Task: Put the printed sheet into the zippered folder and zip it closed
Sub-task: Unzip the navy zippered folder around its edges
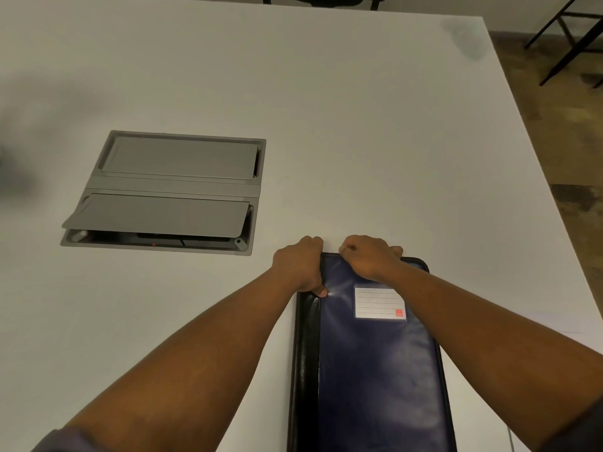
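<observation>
A dark blue zippered folder [375, 370] with a black spine and a white label [380, 303] lies flat and closed on the white table [326, 125], at the lower right. My left hand [300, 264] grips its far left corner, thumb pressed on the cover. My right hand [368, 256] is curled over the far edge, fingers pinched as if on the zipper pull, which is hidden. No printed sheet is visible.
A grey recessed cable box [166, 190] with two flaps sits in the table to the left, its near flap slightly raised. The table's right edge runs close to the folder. Chair and stool legs [567, 37] stand beyond the table.
</observation>
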{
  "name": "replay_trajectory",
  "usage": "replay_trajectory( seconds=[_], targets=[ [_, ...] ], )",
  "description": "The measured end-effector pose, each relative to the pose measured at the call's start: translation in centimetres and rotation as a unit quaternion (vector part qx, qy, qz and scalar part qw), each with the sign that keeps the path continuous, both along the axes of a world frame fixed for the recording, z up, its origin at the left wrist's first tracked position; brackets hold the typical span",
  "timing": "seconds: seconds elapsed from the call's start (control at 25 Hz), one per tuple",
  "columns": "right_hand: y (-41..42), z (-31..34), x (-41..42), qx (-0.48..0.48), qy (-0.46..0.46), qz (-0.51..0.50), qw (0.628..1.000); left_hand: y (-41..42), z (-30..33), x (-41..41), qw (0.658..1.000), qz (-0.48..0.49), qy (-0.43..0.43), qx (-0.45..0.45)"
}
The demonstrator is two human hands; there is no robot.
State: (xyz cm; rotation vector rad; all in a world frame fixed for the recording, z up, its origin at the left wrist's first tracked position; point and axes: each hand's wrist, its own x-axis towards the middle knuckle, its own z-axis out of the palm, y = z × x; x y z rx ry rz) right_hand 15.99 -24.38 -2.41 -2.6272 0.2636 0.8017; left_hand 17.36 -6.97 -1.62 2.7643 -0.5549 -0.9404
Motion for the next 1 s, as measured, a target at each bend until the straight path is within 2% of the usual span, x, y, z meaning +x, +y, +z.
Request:
replay_trajectory(
  seconds=[0.28,0.44,0.72,0.88,1.0],
  targets=[
    [0.9,0.7,1.6,0.029,0.023,-0.067,0.997,-0.4,0.1,-0.5,1.0,0.008,0.0,-0.008],
    [1.2,1.2,2.0,0.098,0.037,-0.107,0.989,-0.7,-0.1,-1.0,0.999,0.034,0.017,-0.012],
    [1.9,1.1,2.1,0.166,0.055,-0.192,0.966,-0.5,-0.5,-1.0,0.997,0.056,0.04,-0.041],
    [2.9,1.2,2.3,0.184,0.055,-0.18,0.965,-0.3,-0.6,-1.2,0.994,0.069,0.047,-0.075],
    [2.8,0.9,2.3,0.156,0.046,-0.169,0.972,-0.2,-0.5,-1.2,0.991,0.075,0.058,-0.09]
  ],
)
